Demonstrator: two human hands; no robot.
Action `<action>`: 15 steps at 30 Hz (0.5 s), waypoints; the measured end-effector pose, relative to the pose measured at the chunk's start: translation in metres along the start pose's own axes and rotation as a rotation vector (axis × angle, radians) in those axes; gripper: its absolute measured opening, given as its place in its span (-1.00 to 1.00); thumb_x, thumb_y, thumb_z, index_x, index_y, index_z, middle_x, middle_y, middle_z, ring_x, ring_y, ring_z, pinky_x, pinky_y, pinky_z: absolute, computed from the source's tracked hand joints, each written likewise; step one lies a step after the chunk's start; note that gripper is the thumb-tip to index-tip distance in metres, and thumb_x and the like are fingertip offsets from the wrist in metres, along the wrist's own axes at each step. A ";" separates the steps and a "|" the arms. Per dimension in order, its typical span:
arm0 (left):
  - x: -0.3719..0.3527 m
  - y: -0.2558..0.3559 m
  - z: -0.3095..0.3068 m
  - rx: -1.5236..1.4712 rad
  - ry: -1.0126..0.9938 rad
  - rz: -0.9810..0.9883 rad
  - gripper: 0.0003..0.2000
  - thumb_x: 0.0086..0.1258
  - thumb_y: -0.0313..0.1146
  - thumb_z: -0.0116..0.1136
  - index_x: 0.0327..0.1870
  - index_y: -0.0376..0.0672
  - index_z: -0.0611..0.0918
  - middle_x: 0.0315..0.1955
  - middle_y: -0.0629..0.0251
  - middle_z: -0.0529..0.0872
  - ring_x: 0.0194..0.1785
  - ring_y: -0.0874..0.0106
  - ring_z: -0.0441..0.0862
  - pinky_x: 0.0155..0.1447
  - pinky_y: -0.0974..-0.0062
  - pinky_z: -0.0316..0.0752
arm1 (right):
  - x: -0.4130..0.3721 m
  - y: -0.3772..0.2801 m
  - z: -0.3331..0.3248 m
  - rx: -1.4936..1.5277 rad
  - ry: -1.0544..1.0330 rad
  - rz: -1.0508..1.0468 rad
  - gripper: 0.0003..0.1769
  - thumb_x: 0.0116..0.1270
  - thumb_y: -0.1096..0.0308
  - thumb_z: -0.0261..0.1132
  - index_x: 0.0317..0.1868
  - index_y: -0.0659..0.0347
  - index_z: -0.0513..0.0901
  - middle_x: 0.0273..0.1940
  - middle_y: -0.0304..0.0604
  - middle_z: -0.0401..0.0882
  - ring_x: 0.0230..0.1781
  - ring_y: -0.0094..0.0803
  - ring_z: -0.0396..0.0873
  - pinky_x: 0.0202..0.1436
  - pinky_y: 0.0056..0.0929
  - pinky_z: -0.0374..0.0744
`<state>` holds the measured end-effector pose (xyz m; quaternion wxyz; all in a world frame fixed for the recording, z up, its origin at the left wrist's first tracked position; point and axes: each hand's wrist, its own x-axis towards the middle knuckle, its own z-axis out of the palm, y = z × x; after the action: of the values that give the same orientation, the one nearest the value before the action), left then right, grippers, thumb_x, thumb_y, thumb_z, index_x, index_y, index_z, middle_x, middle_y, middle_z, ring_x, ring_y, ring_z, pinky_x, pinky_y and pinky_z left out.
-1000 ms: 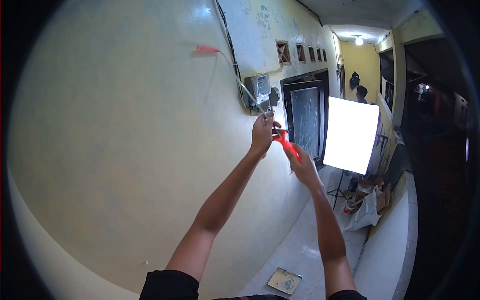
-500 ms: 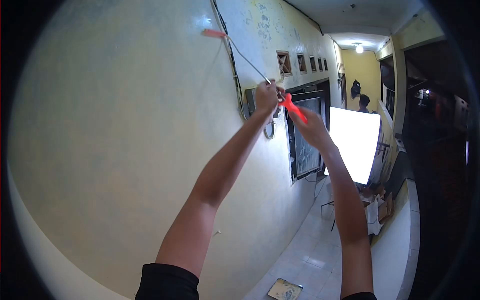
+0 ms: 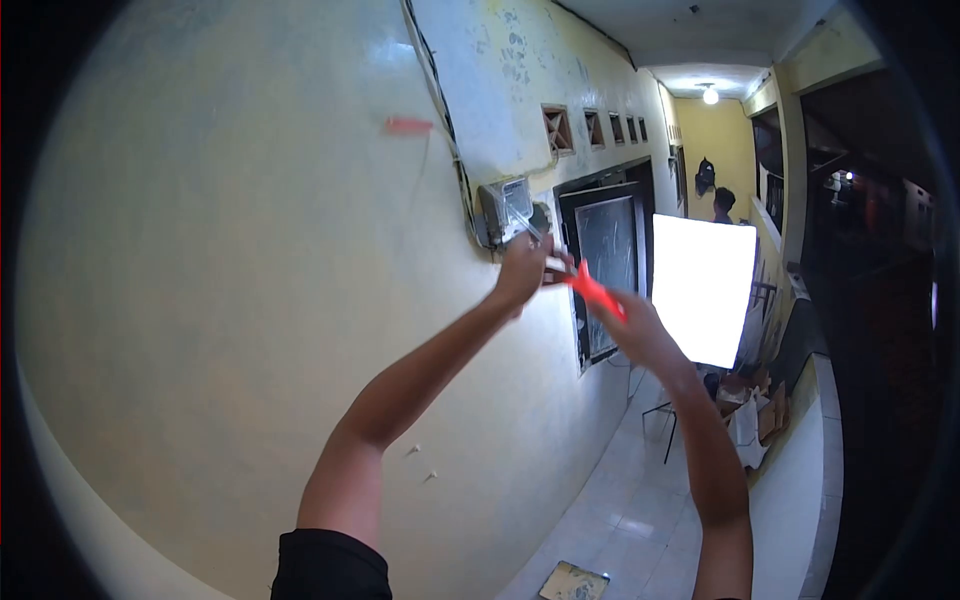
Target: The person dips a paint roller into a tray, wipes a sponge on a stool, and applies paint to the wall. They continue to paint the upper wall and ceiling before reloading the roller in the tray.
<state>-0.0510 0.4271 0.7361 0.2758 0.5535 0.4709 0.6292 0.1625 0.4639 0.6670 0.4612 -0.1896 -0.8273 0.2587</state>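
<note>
A small paint roller with a red handle [image 3: 602, 296] is gripped by both of my hands. My right hand [image 3: 640, 330] is closed around the handle. Further up, my left hand [image 3: 522, 272] wraps the thin metal rod [image 3: 527, 226], which slants up and left past the meter box. At the far end is the pinkish roller head [image 3: 408, 125], motion-blurred and close over the pale yellow wall [image 3: 260, 300]. Part of the rod is too faint to follow. The grey electric meter box [image 3: 505, 207] sits on the wall just above my left hand.
Black cables [image 3: 447, 120] run down the wall to the meter box. Right of my hands are a dark-framed window [image 3: 610, 270] and a glowing white panel [image 3: 705, 290]. A person [image 3: 723, 203] is farther back. Below, a paint-stained square piece [image 3: 573, 582] lies on the tiled floor [image 3: 610, 530].
Both hands have moved down with the paint roller, uncovering the meter box. The roller head has slid down and slightly left across the wall view.
</note>
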 end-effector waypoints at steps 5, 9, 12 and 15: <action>0.004 0.004 -0.010 0.066 0.060 0.089 -0.74 0.71 -0.13 -0.02 0.06 -0.17 0.46 -0.21 0.18 0.75 -0.26 0.33 0.82 -0.22 0.37 0.75 | 0.016 -0.010 0.012 0.028 -0.007 0.033 -0.51 0.54 0.03 0.25 0.05 0.39 0.67 -0.23 0.27 0.72 -0.24 0.02 0.74 -0.11 -0.09 0.60; 0.103 0.109 -0.033 0.049 0.266 0.270 -0.77 0.66 -0.18 0.05 0.01 -0.16 0.60 -0.30 0.24 0.75 -0.28 0.41 0.75 -0.21 0.40 0.66 | 0.146 -0.068 -0.006 -0.286 0.065 -0.139 -0.46 0.64 -0.04 0.09 0.00 0.40 0.61 -0.47 0.11 0.65 -0.47 -0.10 0.67 -0.28 -0.11 0.60; 0.146 0.197 -0.038 0.179 0.343 0.326 -0.70 0.68 -0.18 -0.06 -0.13 -0.23 0.62 -0.26 0.24 0.76 -0.28 0.37 0.75 -0.19 0.34 0.72 | 0.213 -0.137 -0.036 -0.215 0.015 -0.047 -0.33 0.68 -0.13 -0.02 -0.24 0.41 0.58 -0.60 -0.05 0.56 -0.70 -0.24 0.53 -0.56 -0.14 0.54; 0.147 0.211 -0.033 0.171 0.312 0.347 -0.70 0.69 -0.20 -0.09 -0.06 -0.23 0.62 -0.19 0.21 0.78 -0.23 0.34 0.77 -0.10 0.29 0.72 | 0.231 -0.141 -0.056 -0.343 -0.051 -0.044 -0.32 0.67 -0.19 -0.04 -0.09 0.40 0.55 -0.60 -0.13 0.52 -0.72 -0.36 0.52 -0.63 -0.27 0.59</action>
<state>-0.0802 0.4604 0.9916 0.0398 0.5435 0.4572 0.7029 0.0843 0.4942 0.9303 0.4065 -0.2406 -0.8747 0.1085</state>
